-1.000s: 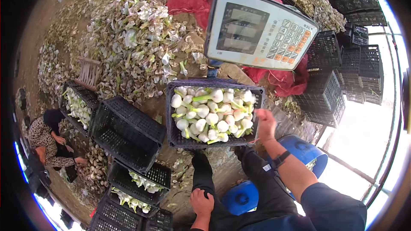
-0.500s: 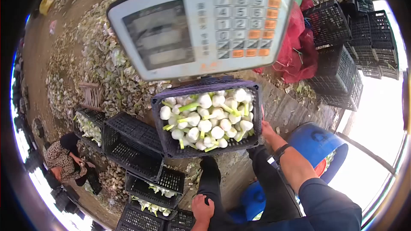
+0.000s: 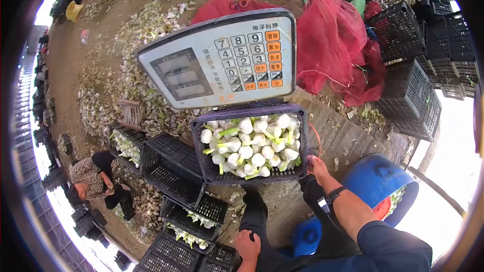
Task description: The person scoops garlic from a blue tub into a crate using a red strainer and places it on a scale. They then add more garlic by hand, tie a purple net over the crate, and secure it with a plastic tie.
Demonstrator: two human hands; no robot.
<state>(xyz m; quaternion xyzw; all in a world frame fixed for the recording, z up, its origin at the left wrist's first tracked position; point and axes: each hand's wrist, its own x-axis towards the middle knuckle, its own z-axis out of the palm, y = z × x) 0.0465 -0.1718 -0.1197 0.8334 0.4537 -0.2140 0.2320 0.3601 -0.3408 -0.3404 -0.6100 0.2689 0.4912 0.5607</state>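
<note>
A black crate (image 3: 201, 146) full of white garlic bulbs (image 3: 257, 143) with short green stems rests just below a scale's display panel (image 3: 222, 58) with number keys. At the crate's right side, my right hand (image 3: 316, 167) has its fingers closed near a thin red cord (image 3: 316, 136); what it grips is too small to make out. My left hand (image 3: 248, 245) is lower down, by my left leg, its fingers curled and their hold unclear.
Black crates (image 3: 174, 168) stand at the lower left, some holding garlic. Another person (image 3: 93, 176) sits beyond them. Red mesh bags (image 3: 330, 35) lie at the upper right near stacked crates (image 3: 406, 90). A blue barrel (image 3: 375, 176) stands at the right.
The view has shifted, so the scale panel appears smaller and lower, and more of the red mesh shows. My right hand stays beside the crate, where the red cord now shows more.
</note>
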